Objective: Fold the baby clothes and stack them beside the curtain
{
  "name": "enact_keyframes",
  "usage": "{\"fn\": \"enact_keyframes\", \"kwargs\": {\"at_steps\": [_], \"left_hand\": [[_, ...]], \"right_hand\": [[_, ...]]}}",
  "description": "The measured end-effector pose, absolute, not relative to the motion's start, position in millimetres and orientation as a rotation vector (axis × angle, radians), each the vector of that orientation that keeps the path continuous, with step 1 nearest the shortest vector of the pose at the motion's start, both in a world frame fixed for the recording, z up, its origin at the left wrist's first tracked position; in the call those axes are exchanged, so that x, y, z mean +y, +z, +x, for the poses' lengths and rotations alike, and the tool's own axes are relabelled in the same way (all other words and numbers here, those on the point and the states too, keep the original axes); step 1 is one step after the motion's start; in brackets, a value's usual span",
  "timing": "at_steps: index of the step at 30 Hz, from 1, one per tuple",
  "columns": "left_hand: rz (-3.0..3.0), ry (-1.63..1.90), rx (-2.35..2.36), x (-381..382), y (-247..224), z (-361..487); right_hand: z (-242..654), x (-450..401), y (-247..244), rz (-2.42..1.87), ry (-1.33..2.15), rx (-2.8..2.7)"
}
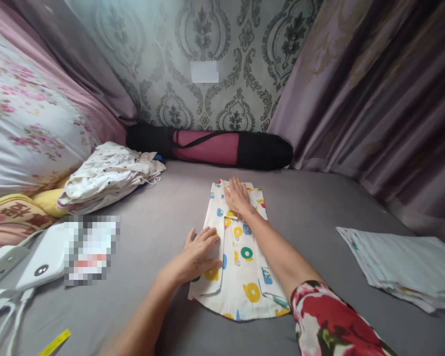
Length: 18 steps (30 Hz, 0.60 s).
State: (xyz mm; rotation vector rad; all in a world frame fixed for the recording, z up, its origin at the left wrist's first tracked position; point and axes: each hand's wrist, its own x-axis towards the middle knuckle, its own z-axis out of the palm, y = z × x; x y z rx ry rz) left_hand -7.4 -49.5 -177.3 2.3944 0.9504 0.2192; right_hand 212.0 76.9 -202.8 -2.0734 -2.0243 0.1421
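A white button-up shirt (251, 291) with yellow, blue and green prints lies flat on the grey sheet in front of me. Its sides and sleeves are folded inward over the front. My left hand (201, 252) rests on the folded left sleeve, fingers spread and palm down. Near the collar end, my right hand (238, 196) presses flat with fingers stretched out, hiding part of the collar. My right forearm crosses over the right side of the shirt and covers some of it. Neither hand grasps the cloth.
A stack of folded pale cloth (404, 262) lies at right. Crumpled white clothes (111, 173) sit at left, by a floral pillow (25, 113). A white power bank (48, 257), cables and a power strip (3, 264) are nearer. A black-and-maroon long bag (207, 147) lies along the wall.
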Motion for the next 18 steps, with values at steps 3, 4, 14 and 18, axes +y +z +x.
{"fn": "enact_keyframes", "kwargs": {"at_steps": [3, 4, 14, 18], "left_hand": [[2.389, 0.214, 0.951, -50, -179, -7], [2.383, 0.203, 0.953, -50, -179, -7], [2.365, 0.222, 0.96, -51, -174, -7], [2.283, 0.44, 1.041, -51, -169, -6]], "right_hand": [[226, 74, -209, -2.24, 0.043, -1.795], [230, 74, -213, -2.286, 0.046, -1.75], [243, 69, -199, -2.355, 0.307, -1.713], [248, 60, -195, -2.369, 0.246, -1.707]]}}
